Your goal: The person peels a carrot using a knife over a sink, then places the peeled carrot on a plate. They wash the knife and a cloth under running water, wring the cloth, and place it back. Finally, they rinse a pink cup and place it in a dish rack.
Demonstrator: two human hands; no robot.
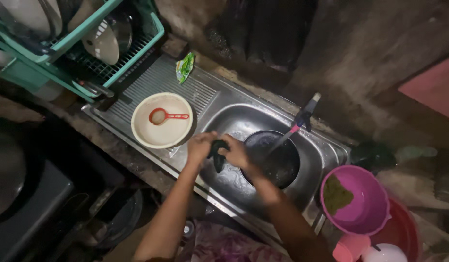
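My left hand [201,146] and my right hand [237,153] meet over the left part of a steel sink [234,182], both closed on a small dark object [218,154] that looks like a sponge or cloth. Just right of my hands a dark round pan [275,159] lies in the basin under a tap [302,118]. On the ribbed draining board [205,92] to the left sits a cream bowl [162,120] with a small red strainer [163,116] inside it.
A teal dish rack [83,46] with a lid and plates stands at the upper left. A green sachet [184,67] lies on the drainer's far edge. A pink basin [354,200] and a red bucket [404,232] stand at the lower right. Dark rough wall behind.
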